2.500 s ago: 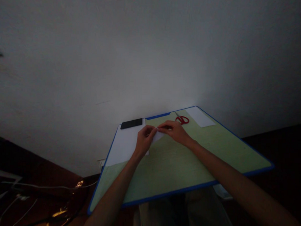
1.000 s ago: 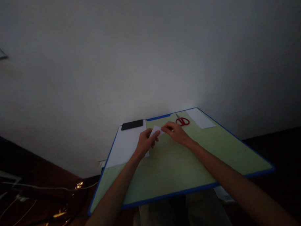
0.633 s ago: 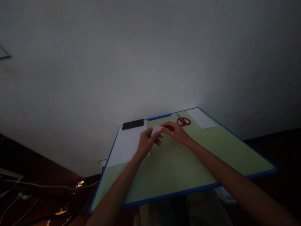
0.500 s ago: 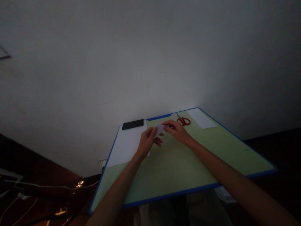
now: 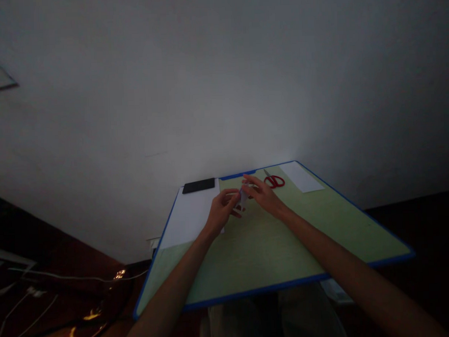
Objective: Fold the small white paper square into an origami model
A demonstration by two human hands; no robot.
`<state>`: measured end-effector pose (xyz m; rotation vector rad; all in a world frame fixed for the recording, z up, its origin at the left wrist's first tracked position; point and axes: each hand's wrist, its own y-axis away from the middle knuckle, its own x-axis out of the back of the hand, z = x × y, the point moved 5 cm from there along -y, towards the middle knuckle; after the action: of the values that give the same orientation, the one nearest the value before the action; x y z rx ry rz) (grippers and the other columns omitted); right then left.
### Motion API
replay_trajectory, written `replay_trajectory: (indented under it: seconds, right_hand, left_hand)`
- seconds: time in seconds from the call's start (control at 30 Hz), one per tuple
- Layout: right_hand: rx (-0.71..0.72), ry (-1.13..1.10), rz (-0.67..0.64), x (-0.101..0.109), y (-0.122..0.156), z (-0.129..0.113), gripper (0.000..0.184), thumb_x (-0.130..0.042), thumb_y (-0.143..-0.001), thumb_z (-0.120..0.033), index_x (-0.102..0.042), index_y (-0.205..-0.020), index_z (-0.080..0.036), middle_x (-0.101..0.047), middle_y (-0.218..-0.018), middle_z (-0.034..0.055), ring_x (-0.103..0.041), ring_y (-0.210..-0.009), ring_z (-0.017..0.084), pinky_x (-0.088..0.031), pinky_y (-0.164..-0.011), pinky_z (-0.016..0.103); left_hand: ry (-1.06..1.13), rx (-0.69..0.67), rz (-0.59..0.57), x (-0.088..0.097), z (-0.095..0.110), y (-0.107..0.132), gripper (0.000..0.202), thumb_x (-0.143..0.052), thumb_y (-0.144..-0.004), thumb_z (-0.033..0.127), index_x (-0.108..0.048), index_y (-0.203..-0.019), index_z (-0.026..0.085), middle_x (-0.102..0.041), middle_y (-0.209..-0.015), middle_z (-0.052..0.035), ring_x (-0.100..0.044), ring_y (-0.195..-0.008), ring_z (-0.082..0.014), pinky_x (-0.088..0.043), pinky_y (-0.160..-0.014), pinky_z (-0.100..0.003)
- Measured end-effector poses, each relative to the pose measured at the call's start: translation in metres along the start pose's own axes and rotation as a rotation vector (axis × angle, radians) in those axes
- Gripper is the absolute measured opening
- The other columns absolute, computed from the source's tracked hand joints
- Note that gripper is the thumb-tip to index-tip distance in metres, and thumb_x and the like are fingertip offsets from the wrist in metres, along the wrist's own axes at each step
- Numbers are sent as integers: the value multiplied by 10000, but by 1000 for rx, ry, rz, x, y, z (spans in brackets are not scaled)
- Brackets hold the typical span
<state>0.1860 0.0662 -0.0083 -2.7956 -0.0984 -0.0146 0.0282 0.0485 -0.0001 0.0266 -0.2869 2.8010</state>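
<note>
I observe the paper just below the frame's centre, raised over the counter. The left grip pinches its lower left; the right grip is closed on its upper end. I note scissors near the right grip, a strip farther right, and a phone lying on a sheet, centre-left of frame.

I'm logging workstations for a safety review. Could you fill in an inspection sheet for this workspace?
Surface: green tabletop with blue edging.
Job's things: small white paper piece, partly hidden.
Clutter: red-handled scissors; white paper strip at right; large white sheet at left, black phone-like slab at its far end.
Hands: left hand pinches the paper piece; right hand touches it, grip unclear.
Cables: white cable left of the tabletop.
Surroundings: pale wall beyond; dim light.
</note>
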Motion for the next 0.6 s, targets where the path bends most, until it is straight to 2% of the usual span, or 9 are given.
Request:
replay_trajectory:
  seconds: [0.1,0.27,0.43,0.6]
  right_hand:
    - [2,-14,-6,-2,0,4,653,-705,-818,-476,-526,-1394,-226,-650,-1188,94,-666,-924,184,-561,-823,340]
    - [-5,-16,21,0,-1,8,641,-718,-802,-424,-528,-1379,-219,-632,-1213,106,-669,-953,190,-566,-856,357]
    - [6,-37,8,2,1,3,689,-752,-759,-339,-510,-1391,-216,-628,-1270,124,-660,-1026,217,-561,-906,390]
    - [38,-30,-26,2,2,-1,738,-768,-732,-307,-494,-1415,-264,-586,-1352,129,-670,-1008,217,-577,-877,399]
  left_hand:
    - [-13,0,25,2,-3,-1,592,-724,-800,582,-591,-1174,144,-740,-950,-115,-710,-702,-196,-583,-530,-291]
    - [-30,17,85,5,-5,-1,600,-744,-783,578,-594,-1172,146,-736,-1043,-148,-716,-748,-203,-577,-559,-290]
    - [-50,3,60,3,-3,-1,549,-741,-809,534,-601,-1177,151,-730,-1071,-152,-714,-826,-217,-581,-646,-320]
    - [-51,-9,35,2,-5,-2,509,-728,-830,502,-604,-1189,163,-723,-1106,-147,-690,-971,-236,-570,-779,-362]
